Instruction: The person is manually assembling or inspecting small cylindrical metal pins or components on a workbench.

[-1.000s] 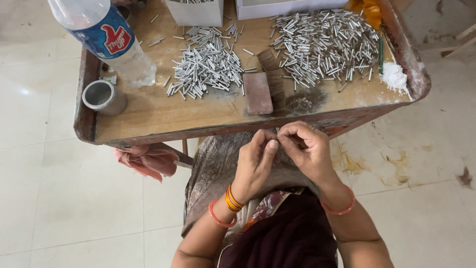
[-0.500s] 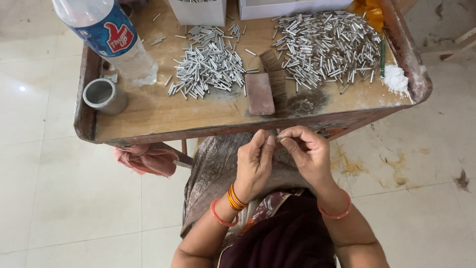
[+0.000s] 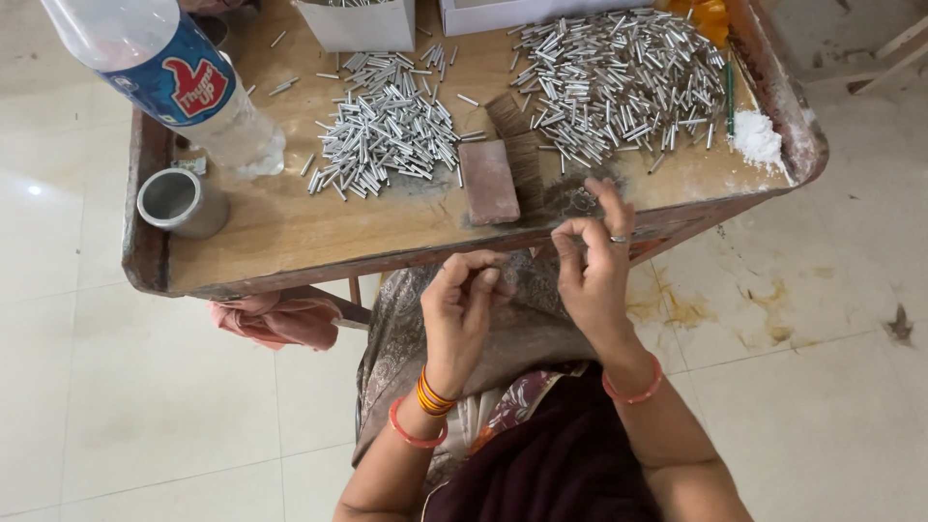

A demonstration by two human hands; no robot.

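Pale shiny tiled floor (image 3: 126, 416) with thin grey lines, a bright spot of light on the left, brown stains on the floor at the right, worn wooden worktop (image 3: 290, 232) with a raised dark rim, pink cloth (image 3: 275, 319) under its near edge

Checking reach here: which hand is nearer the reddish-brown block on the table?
Right. The right hand is raised just right of the block, near the table edge; the left hand sits lower, below the edge.

Shiny metal tubes (image 3: 387, 135) are gleaming on the worn, matt wooden table (image 3: 280, 232). The plastic bottle (image 3: 164, 68) is looking glossy, the cloth (image 3: 275, 319) soft.
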